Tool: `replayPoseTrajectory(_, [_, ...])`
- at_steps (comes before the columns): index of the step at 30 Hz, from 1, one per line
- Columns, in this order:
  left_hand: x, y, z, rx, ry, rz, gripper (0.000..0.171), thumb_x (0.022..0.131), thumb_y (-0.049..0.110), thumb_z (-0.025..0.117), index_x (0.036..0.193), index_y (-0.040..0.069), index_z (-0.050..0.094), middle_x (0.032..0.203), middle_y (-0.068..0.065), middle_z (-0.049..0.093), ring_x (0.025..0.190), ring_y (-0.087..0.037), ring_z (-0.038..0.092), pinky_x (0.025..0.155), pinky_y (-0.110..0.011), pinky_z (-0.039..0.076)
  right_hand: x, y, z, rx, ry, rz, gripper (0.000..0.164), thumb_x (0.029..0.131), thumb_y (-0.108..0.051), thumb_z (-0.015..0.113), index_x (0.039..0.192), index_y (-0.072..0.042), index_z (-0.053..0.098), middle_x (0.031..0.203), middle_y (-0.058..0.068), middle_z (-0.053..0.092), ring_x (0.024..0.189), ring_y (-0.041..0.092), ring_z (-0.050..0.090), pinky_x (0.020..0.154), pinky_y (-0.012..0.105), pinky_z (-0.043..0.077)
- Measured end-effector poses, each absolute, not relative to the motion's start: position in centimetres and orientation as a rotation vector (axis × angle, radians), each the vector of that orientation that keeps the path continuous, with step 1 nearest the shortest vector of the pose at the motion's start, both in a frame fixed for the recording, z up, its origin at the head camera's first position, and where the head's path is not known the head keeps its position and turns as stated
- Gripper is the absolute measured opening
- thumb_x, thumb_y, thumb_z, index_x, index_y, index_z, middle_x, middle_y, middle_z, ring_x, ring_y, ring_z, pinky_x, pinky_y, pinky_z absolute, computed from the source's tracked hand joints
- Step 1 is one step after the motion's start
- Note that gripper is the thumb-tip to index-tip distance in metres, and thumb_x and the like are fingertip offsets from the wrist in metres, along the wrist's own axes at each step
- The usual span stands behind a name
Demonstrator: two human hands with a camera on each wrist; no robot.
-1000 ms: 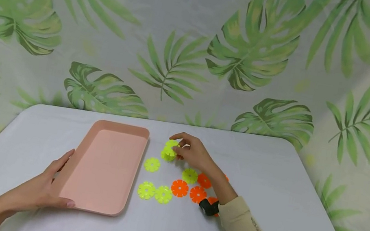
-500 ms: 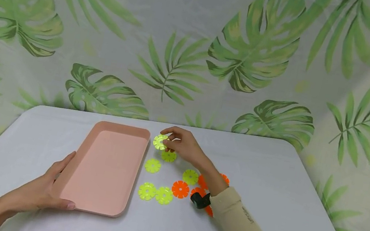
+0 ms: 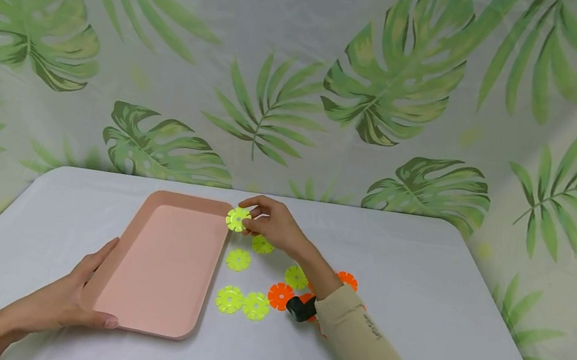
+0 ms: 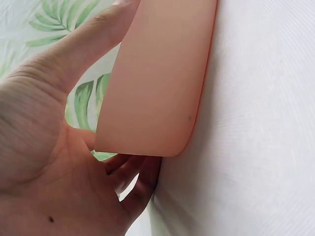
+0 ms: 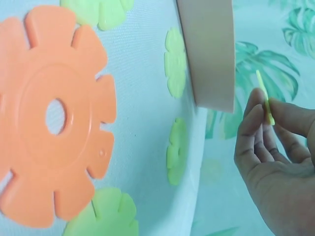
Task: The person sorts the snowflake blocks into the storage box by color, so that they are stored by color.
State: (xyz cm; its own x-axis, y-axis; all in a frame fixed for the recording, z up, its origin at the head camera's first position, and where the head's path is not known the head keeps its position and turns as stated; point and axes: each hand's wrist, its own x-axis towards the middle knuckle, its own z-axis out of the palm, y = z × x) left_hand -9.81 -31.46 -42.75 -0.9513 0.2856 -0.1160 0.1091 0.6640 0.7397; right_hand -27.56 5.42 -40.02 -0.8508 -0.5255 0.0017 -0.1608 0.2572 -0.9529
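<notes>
My right hand (image 3: 280, 225) pinches a yellow-green notched plastic disc (image 3: 238, 219) between thumb and fingers. The disc overlaps the far right corner of the pink tray (image 3: 160, 267) in the head view. Seen from the right wrist, the pinched disc (image 5: 266, 98) stands edge-on, above the level of the tray's wall (image 5: 211, 54). My left hand (image 3: 61, 298) grips the tray's near left corner, thumb along the near side and fingers along the left side. The left wrist view has that tray corner (image 4: 152, 93) between thumb and fingers. Nothing lies inside the tray.
Right of the tray, several yellow-green discs (image 3: 237, 260) lie flat on the white table (image 3: 450, 311). Orange discs (image 3: 281, 296) lie farther right, some partly hidden by my right sleeve (image 3: 368, 355) and the black wrist camera (image 3: 300, 308). A leaf-print cloth (image 3: 266, 112) hangs behind the table.
My right hand has lifted the disc off another yellow-green disc and carried it left to the tray's far right corner. The left hand keeps its place on the tray.
</notes>
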Motion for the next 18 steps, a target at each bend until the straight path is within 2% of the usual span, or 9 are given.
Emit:
replayPoseTrajectory(4, [-9.8, -31.4, -42.6, 0.288, 2.658, 1.125, 0.129, 0.082, 0.029, 0.088, 0.168, 0.035, -0.009, 0.165, -0.023, 0.017, 0.14, -0.045, 0.036, 0.089, -0.015, 0.038, -27.7, 4.9, -40.2, -0.637, 2.218, -1.621, 0.035, 0.099, 0.0, 0.067, 0.134, -0.005, 0.065, 0.1, 0.013, 0.065, 0.102, 0.048, 0.07, 0.094, 0.052, 0.059])
replayPoseTrajectory(6, [-9.8, -31.4, -42.5, 0.284, 2.655, 1.116, 0.129, 0.082, 0.029, 0.087, 0.167, 0.035, -0.009, 0.165, -0.023, 0.017, 0.14, -0.044, 0.036, 0.092, -0.024, 0.041, -27.8, 4.7, -40.3, -0.642, 2.223, -1.618, 0.035, 0.098, 0.0, 0.067, 0.133, -0.005, 0.065, 0.099, 0.013, 0.065, 0.102, 0.048, 0.07, 0.094, 0.052, 0.059])
replayPoseTrajectory(9, [-9.8, -31.4, -42.4, 0.277, 2.651, 1.113, 0.129, 0.082, 0.029, 0.087, 0.167, 0.035, -0.01, 0.166, -0.024, 0.016, 0.14, -0.044, 0.035, 0.093, -0.025, 0.041, -28.0, 4.3, -40.4, -0.652, 2.23, -1.615, 0.034, 0.099, -0.001, 0.068, 0.133, -0.005, 0.066, 0.097, 0.011, 0.065, 0.102, 0.046, 0.071, 0.093, 0.052, 0.059])
replayPoseTrajectory(18, [-9.8, -31.4, -42.4, 0.284, 2.635, 1.139, 0.128, 0.082, 0.027, 0.087, 0.168, 0.033, -0.008, 0.166, -0.026, 0.015, 0.141, -0.046, 0.034, 0.088, -0.017, 0.038, -28.4, 3.4, -40.9, -0.667, 2.255, -1.615, 0.032, 0.099, -0.001, 0.067, 0.13, -0.008, 0.068, 0.096, 0.006, 0.063, 0.098, 0.043, 0.07, 0.084, 0.046, 0.059])
